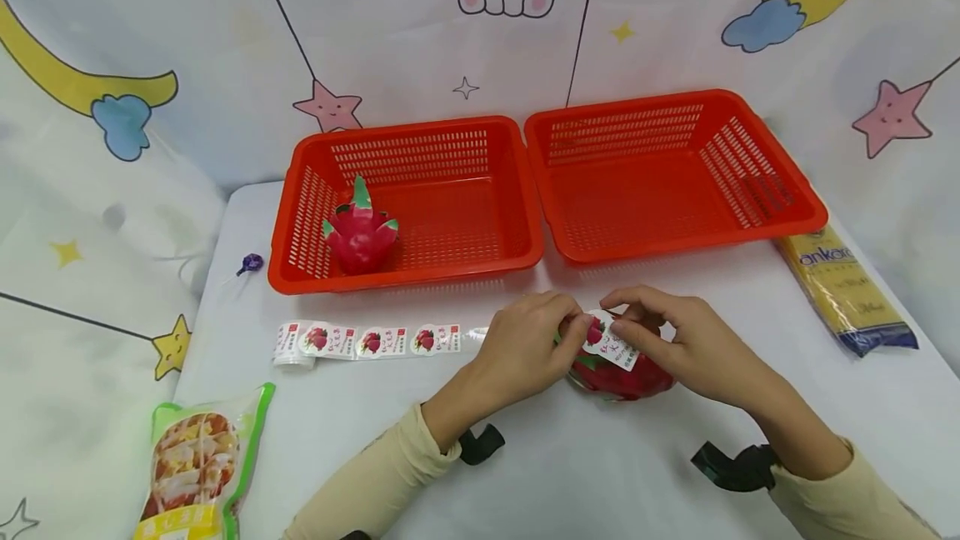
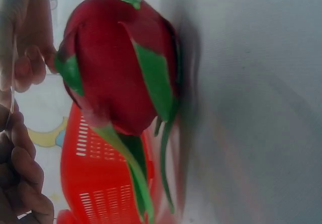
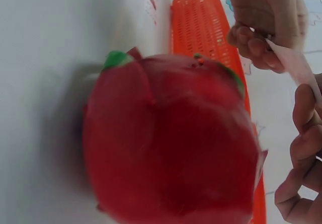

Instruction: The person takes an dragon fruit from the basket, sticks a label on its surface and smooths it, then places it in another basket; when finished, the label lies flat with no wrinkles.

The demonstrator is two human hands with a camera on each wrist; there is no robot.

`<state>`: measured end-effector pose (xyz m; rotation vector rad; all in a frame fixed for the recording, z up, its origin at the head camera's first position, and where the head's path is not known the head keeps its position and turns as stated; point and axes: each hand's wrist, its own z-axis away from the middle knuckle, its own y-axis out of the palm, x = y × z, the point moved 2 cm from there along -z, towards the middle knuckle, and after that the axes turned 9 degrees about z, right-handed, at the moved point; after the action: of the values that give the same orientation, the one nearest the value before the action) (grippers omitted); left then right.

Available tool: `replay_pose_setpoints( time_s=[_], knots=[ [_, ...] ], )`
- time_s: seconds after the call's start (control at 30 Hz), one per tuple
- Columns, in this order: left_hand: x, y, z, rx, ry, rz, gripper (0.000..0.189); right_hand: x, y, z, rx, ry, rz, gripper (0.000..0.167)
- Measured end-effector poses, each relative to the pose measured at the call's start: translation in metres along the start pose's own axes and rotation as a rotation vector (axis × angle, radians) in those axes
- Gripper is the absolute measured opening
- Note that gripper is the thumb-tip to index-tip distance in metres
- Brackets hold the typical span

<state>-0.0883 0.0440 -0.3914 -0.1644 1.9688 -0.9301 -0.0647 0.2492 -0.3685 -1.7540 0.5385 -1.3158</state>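
A white label (image 1: 610, 340) printed with a dragon fruit is held between both hands. My left hand (image 1: 531, 340) pinches its left edge, and the fingers and thumb of my right hand (image 1: 686, 346) pinch the right side. Below them a red dragon fruit (image 1: 630, 379) with green-tipped scales lies on the table; the left wrist view shows the fruit (image 2: 113, 58) under the raised fingers, apart from the label. In the right wrist view the label (image 3: 297, 65) is stretched between the two hands, above the fruit (image 3: 171, 143).
A strip of labels (image 1: 382, 342) with its roll lies left of my hands. Behind stand two red baskets, the left basket (image 1: 450, 269) with another dragon fruit (image 1: 362, 236) inside, the right basket (image 1: 637, 190) beside it. Around are a lollipop (image 1: 251, 263), a food bag (image 1: 198, 465) and a yellow packet (image 1: 847, 290).
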Motion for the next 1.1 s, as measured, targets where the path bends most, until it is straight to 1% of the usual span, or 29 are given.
replay_pose_setpoints(
  time_s=[0.1, 0.13, 0.23, 0.33, 0.6, 0.77, 0.9, 1.1],
  knots=[
    [0.004, 0.006, -0.001, 0.018, -0.055, -0.024, 0.017, -0.005, 0.004, 0.003, -0.011, 0.015, 0.02, 0.026],
    [0.005, 0.009, -0.002, 0.023, -0.063, -0.039, 0.017, -0.007, 0.005, 0.004, -0.016, 0.02, 0.029, 0.026],
    [0.007, 0.016, -0.003, 0.026, -0.066, -0.098, 0.017, -0.012, 0.011, 0.006, -0.032, 0.016, 0.071, 0.025],
    [0.01, 0.021, -0.004, 0.022, -0.071, -0.134, 0.017, -0.014, 0.016, 0.005, -0.048, 0.008, 0.112, 0.024],
    [0.017, 0.032, -0.006, 0.04, -0.11, -0.141, 0.028, -0.015, 0.021, 0.004, -0.084, -0.005, 0.164, 0.023],
    [0.021, 0.036, -0.007, 0.041, -0.13, -0.11, 0.026, -0.016, 0.022, 0.003, -0.098, -0.017, 0.179, 0.024],
    [0.024, 0.038, -0.006, 0.05, -0.148, -0.062, 0.024, -0.016, 0.023, 0.002, -0.101, -0.02, 0.175, 0.024],
    [0.032, 0.04, -0.005, 0.068, -0.203, 0.053, 0.016, -0.016, 0.023, 0.002, -0.091, -0.002, 0.171, 0.025]
  ],
)
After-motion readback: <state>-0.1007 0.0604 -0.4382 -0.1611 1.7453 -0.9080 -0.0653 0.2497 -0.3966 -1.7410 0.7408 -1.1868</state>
